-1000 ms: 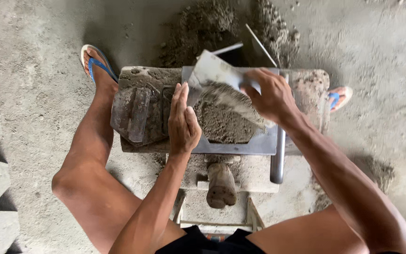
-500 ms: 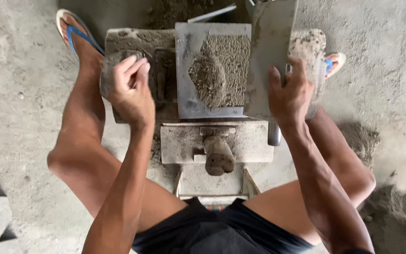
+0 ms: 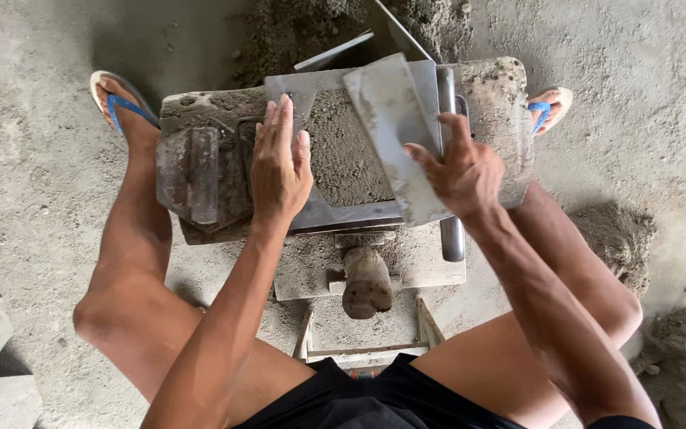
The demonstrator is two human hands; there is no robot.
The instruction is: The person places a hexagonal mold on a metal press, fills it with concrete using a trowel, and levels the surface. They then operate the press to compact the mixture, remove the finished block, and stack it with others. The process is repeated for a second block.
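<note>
1. Since half a second ago the left hand (image 3: 279, 171) has come off the block at the left and now lies flat on the mould (image 3: 335, 210), while the right hand (image 3: 462, 171) has brought a flat metal plate (image 3: 395, 131) over the mix (image 3: 343, 155), which looks levelled rather than heaped.
2. The left hand is open, fingers straight and together, palm down on the mould's left rim and the edge of the grey mix.
3. The right hand is closed on the plate's lower right edge, thumb on top, holding it tilted across the mould's right half.
4. The plate looks stiff, thin and fairly light; its edges seem the natural hold, and the dust on it may make it slippery.
5. The mix looks damp, grainy and crumbly, likely to spill if jolted.
6. The mould sits on a crusted desk (image 3: 486, 87) between the person's knees; a round-ended lever (image 3: 367, 282) juts out below it.
7. Sandalled feet rest on the floor (image 3: 33, 183), and a loose pile (image 3: 295, 28) lies beyond.
</note>
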